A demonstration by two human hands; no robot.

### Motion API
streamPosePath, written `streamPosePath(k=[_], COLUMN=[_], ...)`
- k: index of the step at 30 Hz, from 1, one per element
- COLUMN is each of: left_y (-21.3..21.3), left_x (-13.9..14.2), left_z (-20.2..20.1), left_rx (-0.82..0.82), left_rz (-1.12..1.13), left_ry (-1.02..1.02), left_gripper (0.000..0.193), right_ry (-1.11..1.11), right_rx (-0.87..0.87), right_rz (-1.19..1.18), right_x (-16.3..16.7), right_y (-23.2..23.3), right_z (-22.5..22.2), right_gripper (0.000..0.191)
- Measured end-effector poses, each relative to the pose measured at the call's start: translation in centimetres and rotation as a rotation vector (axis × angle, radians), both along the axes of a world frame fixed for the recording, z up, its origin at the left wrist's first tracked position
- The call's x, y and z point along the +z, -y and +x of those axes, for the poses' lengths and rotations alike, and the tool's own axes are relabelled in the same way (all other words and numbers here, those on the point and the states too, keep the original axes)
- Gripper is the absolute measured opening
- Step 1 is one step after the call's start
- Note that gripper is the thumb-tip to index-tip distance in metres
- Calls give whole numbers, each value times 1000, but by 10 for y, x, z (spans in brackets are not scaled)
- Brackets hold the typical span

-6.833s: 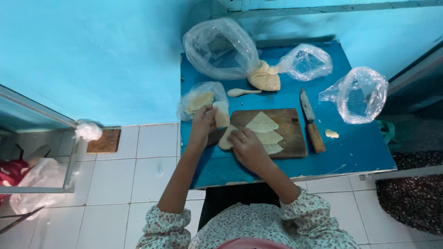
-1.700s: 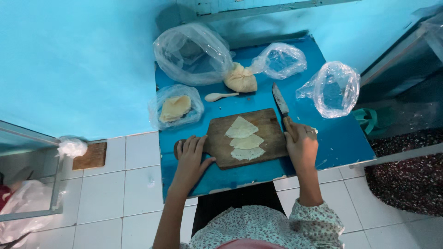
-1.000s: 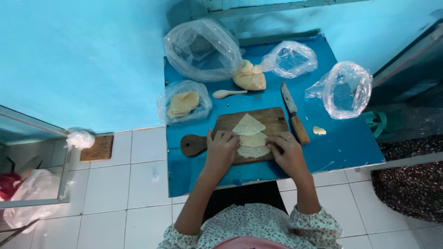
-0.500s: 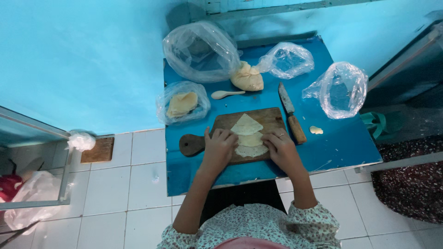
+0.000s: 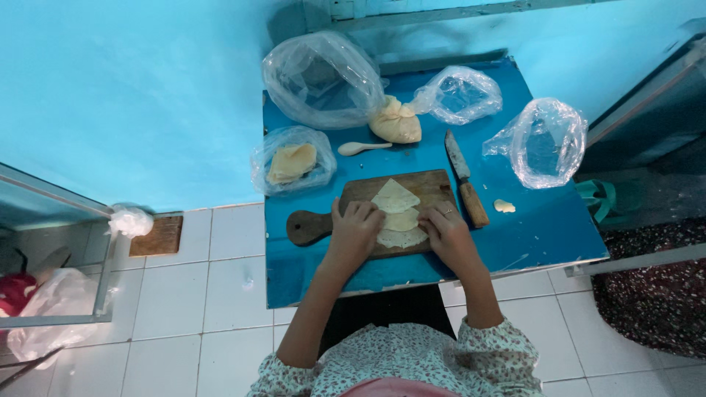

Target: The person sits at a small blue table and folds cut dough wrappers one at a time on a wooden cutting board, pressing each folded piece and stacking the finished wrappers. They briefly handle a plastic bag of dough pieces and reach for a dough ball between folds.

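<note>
- We are in a small home kitchen corner: a blue table point(image 5: 544, 228) against blue walls, white floor tiles point(image 5: 220, 294).
- We see a cutting board point(image 5: 353, 198), knife point(image 5: 466, 180), spoon point(image 5: 362, 148), dough pieces point(image 5: 396, 197) and plastic bags point(image 5: 323, 77).

Three flat, pale yellow dough pieces point(image 5: 397, 217) lie in a row on a brown wooden board point(image 5: 434, 187). Each is thin and shaped like a triangle. The top piece point(image 5: 395, 195) points away from the hands and lies just past the fingertips. The middle piece point(image 5: 402, 220) sits between the left hand point(image 5: 355, 234) and the right hand point(image 5: 446, 234), and both touch its sides. The bottom piece point(image 5: 401, 238) lies between the palms, partly under them. The pieces overlap a little. The board lies flat, its round handle sticking out past the left hand.
</note>
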State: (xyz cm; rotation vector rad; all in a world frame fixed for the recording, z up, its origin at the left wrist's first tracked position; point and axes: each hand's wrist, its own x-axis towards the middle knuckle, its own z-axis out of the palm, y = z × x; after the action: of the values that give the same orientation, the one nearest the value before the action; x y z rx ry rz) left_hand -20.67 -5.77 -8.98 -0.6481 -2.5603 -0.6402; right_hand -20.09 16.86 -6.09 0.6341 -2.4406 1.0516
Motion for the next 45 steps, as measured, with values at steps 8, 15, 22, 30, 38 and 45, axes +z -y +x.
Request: streamPosePath(k=[8, 15, 22, 30, 38, 45], left_y=[-4, -2, 3, 4, 8, 9], left_x=[2, -2, -5, -3, 4, 5], left_z=[-3, -5, -3, 11, 33, 35], left_rx=[-57, -32, 28, -1, -71, -104], left_rz=[43, 2, -94, -83, 94, 89], left_ry=[69, -39, -91, -94, -12, 2], left_gripper=[9, 7, 20, 19, 15, 10], right_ry=[46, 24, 32, -24, -25, -46], right_rx=[-66, -24, 6, 11, -31, 48], right_rz=[-28, -43, -37, 22, 30, 59], right_x=[-2, -6, -5, -8, 6, 11], right_y=[1, 0, 0, -1, -7, -5], right_z=[-4, -7, -5, 0, 25, 32], right_gripper=[11, 9, 12, 19, 18, 14])
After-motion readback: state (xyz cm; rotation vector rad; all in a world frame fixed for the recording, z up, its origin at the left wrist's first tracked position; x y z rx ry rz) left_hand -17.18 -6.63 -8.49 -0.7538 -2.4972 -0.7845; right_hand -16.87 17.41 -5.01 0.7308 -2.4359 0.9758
